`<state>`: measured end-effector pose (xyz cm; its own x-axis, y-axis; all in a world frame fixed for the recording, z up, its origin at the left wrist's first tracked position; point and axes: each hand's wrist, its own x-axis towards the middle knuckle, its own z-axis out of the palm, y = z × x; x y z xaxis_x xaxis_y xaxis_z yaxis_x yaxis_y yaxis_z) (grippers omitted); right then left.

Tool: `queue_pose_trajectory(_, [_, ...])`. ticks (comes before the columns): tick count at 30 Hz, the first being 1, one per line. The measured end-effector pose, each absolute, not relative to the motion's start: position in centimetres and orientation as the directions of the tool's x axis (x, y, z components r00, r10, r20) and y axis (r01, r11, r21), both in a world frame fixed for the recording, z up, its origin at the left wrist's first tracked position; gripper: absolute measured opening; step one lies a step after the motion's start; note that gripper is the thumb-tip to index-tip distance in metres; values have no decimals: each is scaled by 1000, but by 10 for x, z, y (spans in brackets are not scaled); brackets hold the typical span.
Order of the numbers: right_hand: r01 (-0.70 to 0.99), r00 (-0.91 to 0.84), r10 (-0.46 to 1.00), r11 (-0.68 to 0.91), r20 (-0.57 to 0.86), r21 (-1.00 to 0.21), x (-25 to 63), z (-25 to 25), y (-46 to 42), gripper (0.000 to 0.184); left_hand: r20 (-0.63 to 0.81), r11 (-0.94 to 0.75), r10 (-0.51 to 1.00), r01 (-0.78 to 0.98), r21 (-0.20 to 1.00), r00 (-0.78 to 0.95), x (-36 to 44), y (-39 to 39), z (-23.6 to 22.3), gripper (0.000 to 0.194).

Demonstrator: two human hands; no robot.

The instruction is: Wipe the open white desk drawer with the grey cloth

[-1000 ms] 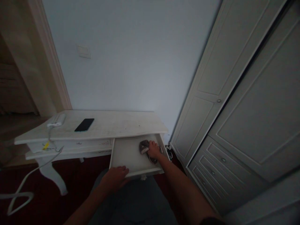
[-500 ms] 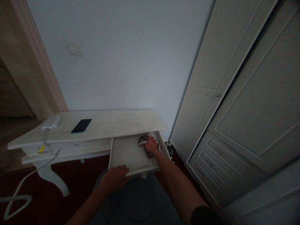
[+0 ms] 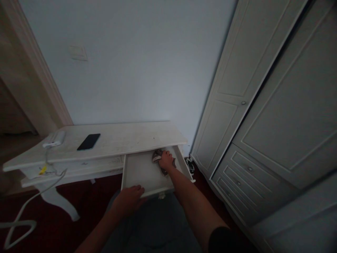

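Head view, the only one I have: my right hand [image 3: 166, 160] is reached deep into the open drawer [image 3: 143, 174] and lies pressed on a crumpled dark cloth [image 3: 158, 155], fingers curled over it so that it is bunched under my palm. The cloth sits at the drawer's far right corner, just under the overhanging edge of the desk [image 3: 118, 140], with a fold sticking out to the left of my knuckles and another trailing toward me beside my wrist. So it is directly beneath the right hand, and its longer run goes roughly from the back of the drawer toward the front, along my forearm.

My left hand [image 3: 129, 199] rests on the drawer's front edge at its left end, fingers laid over the rim, gripping nothing but the wood. It is well apart from the cloth, with the whole bare floor of the drawer between them; the right hand is plainly the nearer one.

On the desk top, far to the left, lie a black phone [image 3: 88, 141] and a white charger block [image 3: 54, 138] with its cable [image 3: 31, 200] hanging down to the floor. A wardrobe [image 3: 263, 123] stands close on the right of the drawer.
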<state>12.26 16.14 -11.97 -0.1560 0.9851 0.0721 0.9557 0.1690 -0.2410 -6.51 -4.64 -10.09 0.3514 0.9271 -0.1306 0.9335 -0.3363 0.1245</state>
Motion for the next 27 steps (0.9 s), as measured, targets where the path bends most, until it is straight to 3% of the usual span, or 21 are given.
queue_pose_trajectory(10, [932,-188,975,214,116,-291,95,-110,151,52,-146,-347,922,933,95,358,-64,-46,-99,39])
queue_pose_trajectory(16, [860,-399,910,413,109,-299,57,-104,126,56,-169,-344,919,933,102,357,-64,-46,-96,39])
queue_pose_trajectory(22, [707,-657,749,651,85,-277,30,-103,107,58,-141,-334,926,934,128,350,-65,-47,-99,40])
queue_pose_trajectory(27, [604,-772,633,757,51,-250,42,-106,112,53,-152,-330,925,935,128,347,-65,-47,-100,36])
